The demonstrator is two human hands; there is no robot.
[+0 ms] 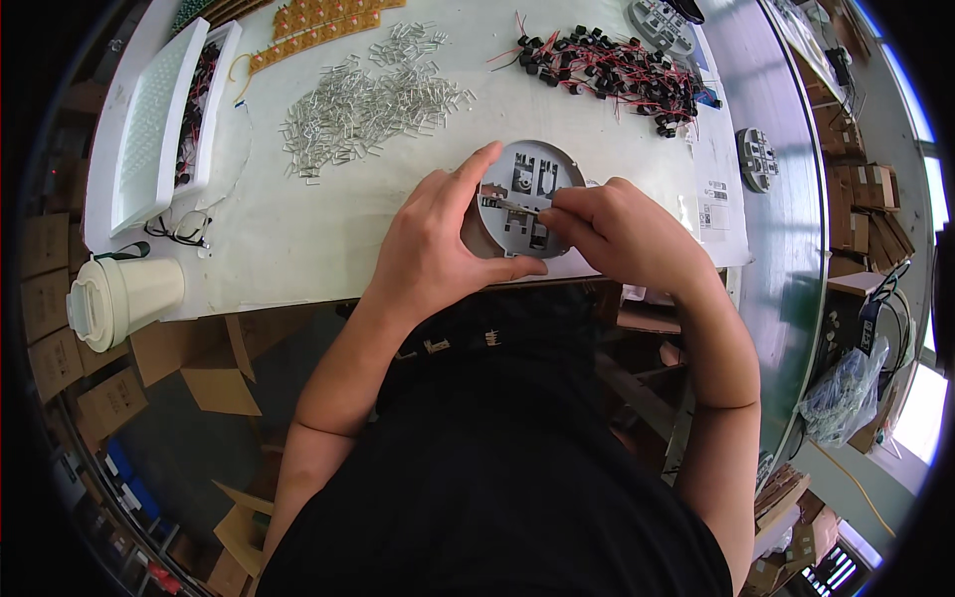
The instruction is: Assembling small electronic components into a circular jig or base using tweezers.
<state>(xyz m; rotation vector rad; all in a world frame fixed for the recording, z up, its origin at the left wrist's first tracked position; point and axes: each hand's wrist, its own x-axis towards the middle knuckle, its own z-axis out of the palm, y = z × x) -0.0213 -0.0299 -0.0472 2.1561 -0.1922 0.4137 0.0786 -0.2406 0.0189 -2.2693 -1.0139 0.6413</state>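
Near the table's front edge is a round grey plastic housing (504,237) with several molded slots and small dark compartments inside. My left hand (430,237) is curved round its left side, the thumb along the near rim and the fingers along the far left rim. My right hand (629,231) pinches a slim metal tool (519,208) that reaches left across the inside of the housing. The tool's tip lies by a slot near the left wall; its exact kind is too small to tell. My right fingers hide part of the housing's right side.
Beyond the hands lie a heap of U-shaped metal pins (363,109) and a pile of black cylindrical parts with red wires (617,75). Yellow boards (318,28), a white tray (149,134), glasses (184,231) and a lidded cup (139,297) stand leftward. Another grey housing (756,159) sits right.
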